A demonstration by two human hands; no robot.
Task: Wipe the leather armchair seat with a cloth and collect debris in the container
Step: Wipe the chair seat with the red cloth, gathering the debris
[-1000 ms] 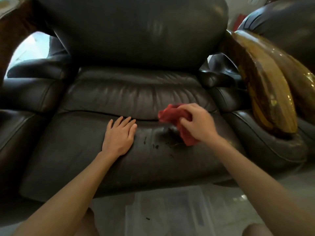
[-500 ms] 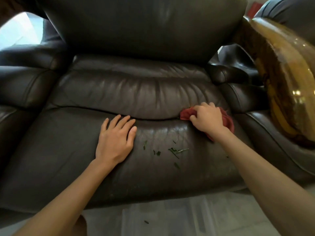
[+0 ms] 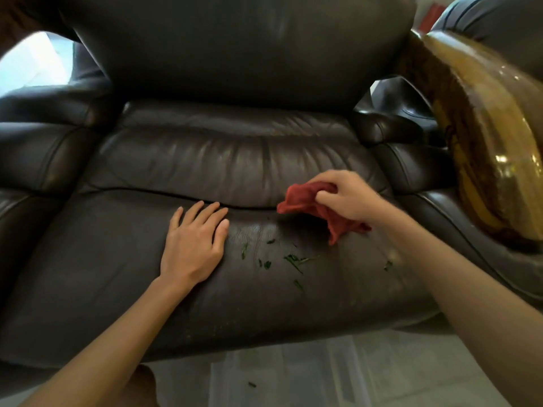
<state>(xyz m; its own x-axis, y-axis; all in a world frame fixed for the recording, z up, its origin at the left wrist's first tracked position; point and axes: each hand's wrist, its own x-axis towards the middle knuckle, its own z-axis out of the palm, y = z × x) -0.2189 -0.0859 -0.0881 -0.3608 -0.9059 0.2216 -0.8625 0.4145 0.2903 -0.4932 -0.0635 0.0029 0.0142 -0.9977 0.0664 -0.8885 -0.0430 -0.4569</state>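
A dark brown leather armchair seat (image 3: pixel 111 277) fills the view. Small green bits of debris (image 3: pixel 293 259) lie scattered on its front cushion, right of centre. My right hand (image 3: pixel 346 195) grips a bunched red cloth (image 3: pixel 305 201) just above the debris, near the seam, with one corner hanging down to the leather. My left hand (image 3: pixel 195 245) rests flat on the cushion, fingers apart, left of the debris. A clear plastic container (image 3: pixel 308 374) sits on the floor below the seat's front edge, with one green bit (image 3: pixel 252 385) in it.
Padded armrests flank the seat, the left armrest (image 3: pixel 38 154) and the right armrest (image 3: pixel 411 165). A glossy yellow-brown wooden piece (image 3: pixel 484 148) stands close on the right, beside another dark leather chair (image 3: pixel 499 30). Pale floor shows below.
My right hand lifted the cloth from the right end of the seam and brought it left, above the debris. My left hand has stayed flat in place.
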